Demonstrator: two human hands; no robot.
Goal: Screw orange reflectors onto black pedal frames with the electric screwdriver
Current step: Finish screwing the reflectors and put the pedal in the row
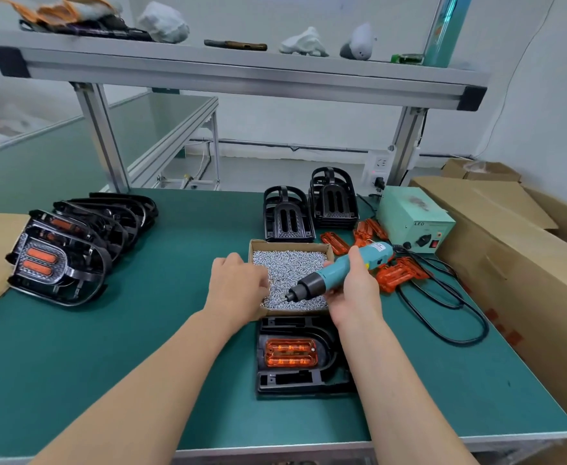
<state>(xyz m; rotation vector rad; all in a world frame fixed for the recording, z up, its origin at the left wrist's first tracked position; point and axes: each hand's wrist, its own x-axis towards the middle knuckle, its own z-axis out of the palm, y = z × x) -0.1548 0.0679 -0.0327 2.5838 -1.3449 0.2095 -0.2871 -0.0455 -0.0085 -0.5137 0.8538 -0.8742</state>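
A black pedal frame (300, 380) lies flat near the table's front edge with an orange reflector (290, 352) seated in it. Just behind it stands a cardboard box of small silver screws (288, 263). My right hand (354, 293) grips the teal electric screwdriver (342, 266), its bit pointing left and down over the screws. My left hand (238, 286) reaches into the box with fingers curled among the screws; whether it pinches one is hidden. Loose orange reflectors (397, 273) lie to the right of the box.
Finished pedals (70, 250) with reflectors are lined up at the left. Two stacks of bare black frames (308, 209) stand behind the box. A green power supply (414, 218) and its black cable (449, 307) sit at the right, beside large cardboard boxes (516, 250).
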